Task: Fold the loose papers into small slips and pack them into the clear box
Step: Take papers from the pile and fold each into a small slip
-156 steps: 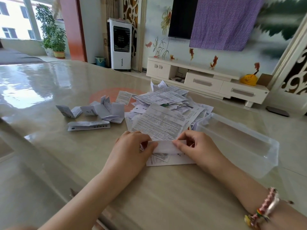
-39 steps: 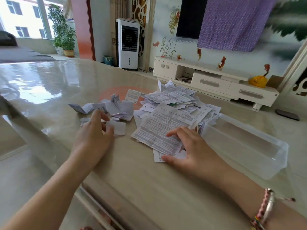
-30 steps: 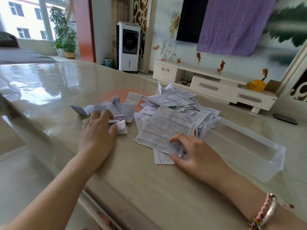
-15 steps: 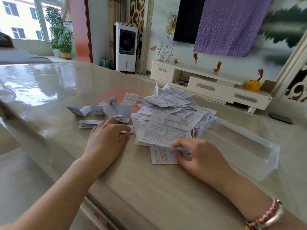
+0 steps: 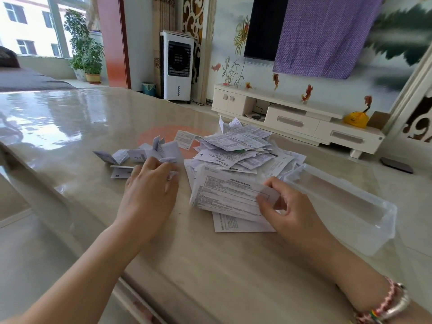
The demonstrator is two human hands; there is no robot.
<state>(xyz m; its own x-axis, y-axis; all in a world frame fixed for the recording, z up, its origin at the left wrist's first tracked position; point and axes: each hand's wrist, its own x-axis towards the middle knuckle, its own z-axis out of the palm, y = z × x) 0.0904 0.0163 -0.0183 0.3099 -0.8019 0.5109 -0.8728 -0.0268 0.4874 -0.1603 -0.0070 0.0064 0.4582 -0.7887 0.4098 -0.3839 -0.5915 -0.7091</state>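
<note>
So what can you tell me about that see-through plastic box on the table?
The clear rectangular plastic box looks long and shallow, with rounded corners and a thin rim. It sits upright with no lid on it, and looks empty, with no slips inside yet. It rests on the glossy beige table, right of the loose paper pile, close beside the right hand. Neither hand touches it.
</note>
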